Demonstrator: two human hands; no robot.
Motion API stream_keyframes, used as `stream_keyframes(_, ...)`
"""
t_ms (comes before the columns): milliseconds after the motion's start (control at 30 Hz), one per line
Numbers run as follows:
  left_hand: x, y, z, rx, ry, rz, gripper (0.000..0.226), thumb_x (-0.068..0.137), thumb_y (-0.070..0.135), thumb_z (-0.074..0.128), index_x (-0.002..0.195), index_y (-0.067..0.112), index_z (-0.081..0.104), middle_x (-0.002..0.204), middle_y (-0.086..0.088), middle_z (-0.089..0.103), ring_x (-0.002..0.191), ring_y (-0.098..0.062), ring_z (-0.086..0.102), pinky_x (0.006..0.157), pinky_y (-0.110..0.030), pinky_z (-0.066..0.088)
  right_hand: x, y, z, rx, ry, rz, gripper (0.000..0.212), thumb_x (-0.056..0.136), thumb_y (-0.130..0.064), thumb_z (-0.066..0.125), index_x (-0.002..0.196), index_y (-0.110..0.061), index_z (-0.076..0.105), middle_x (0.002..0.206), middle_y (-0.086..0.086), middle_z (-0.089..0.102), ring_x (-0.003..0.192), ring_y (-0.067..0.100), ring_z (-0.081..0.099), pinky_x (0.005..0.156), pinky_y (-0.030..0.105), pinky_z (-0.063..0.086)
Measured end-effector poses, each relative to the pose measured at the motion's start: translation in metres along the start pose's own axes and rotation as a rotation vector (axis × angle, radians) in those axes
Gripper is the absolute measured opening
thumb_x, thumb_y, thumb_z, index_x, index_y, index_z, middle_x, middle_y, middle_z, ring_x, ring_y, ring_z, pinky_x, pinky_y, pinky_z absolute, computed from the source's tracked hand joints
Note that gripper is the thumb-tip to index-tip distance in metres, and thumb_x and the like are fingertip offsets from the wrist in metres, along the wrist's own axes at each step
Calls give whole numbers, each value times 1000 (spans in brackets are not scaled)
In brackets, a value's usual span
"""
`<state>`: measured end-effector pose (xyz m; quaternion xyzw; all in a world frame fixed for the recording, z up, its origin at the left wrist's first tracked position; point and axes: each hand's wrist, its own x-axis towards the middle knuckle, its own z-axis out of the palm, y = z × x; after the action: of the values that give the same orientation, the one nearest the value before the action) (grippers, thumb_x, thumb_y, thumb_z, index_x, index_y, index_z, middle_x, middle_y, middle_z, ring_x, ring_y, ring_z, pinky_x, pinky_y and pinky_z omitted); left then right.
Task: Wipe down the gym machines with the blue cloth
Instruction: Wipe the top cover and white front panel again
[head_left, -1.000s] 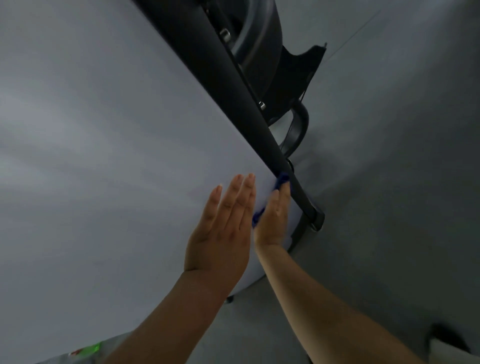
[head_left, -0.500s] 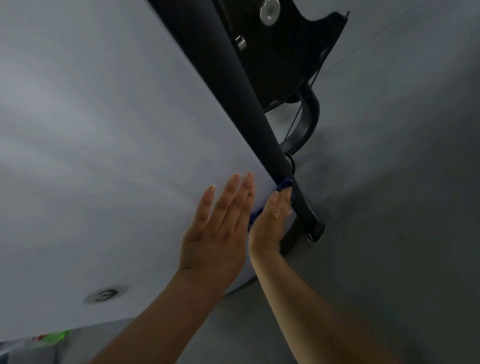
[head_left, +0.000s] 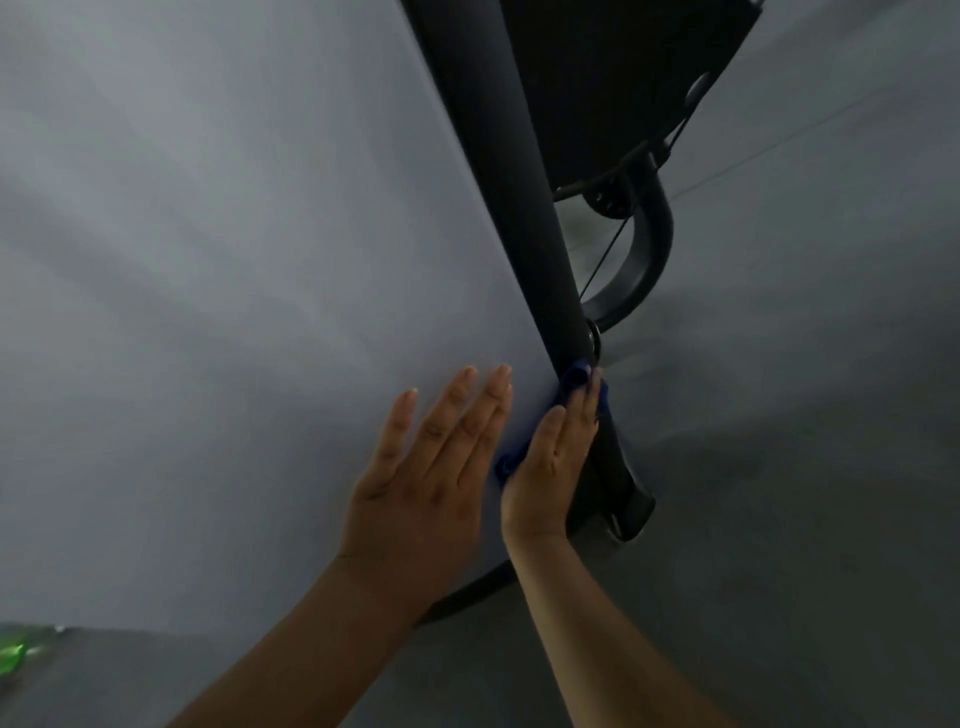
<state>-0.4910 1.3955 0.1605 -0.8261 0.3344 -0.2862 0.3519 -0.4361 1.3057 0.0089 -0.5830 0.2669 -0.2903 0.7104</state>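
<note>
Palm down near 6 o'clock, the left hand (head_left: 421, 493) lies flat on the grey panel (head_left: 234, 260), its fingers (head_left: 457, 410) straight and holding nothing. Just beside it at 3 o'clock, the right hand (head_left: 550, 467) presses the cloth (head_left: 571, 382) against the black bar (head_left: 498, 182), fingers straight along it. Blue shows past the fingertips and by the thumb. The bar runs from 5 o'clock up to 11 o'clock, so we judge the coming stroke follows that line, right hand leading. Farther off at 1 o'clock are a curved tube (head_left: 649, 249) and a dark plate (head_left: 613, 78). We see no container.
</note>
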Motion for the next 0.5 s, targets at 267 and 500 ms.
stream_keyframes(267, -22, 28, 20, -35, 7, -63, 85, 104, 28, 61, 174, 9, 17, 184, -7, 9, 169, -24, 13, 137, -54, 0, 9, 66, -20, -81, -34, 338, 62, 118, -31, 36, 174, -20, 10, 181, 2, 11, 167, 25, 2, 134, 48, -5)
stream_keyframes(500, -32, 28, 28, -43, 4, -26, 89, 99, 26, 64, 174, 10, 19, 184, -5, 11, 169, -22, 16, 137, -52, 1, -9, 108, -21, 56, -10, 483, 57, 119, -34, 29, 173, -30, 17, 181, -2, 16, 166, 24, 18, 136, 49, 15)
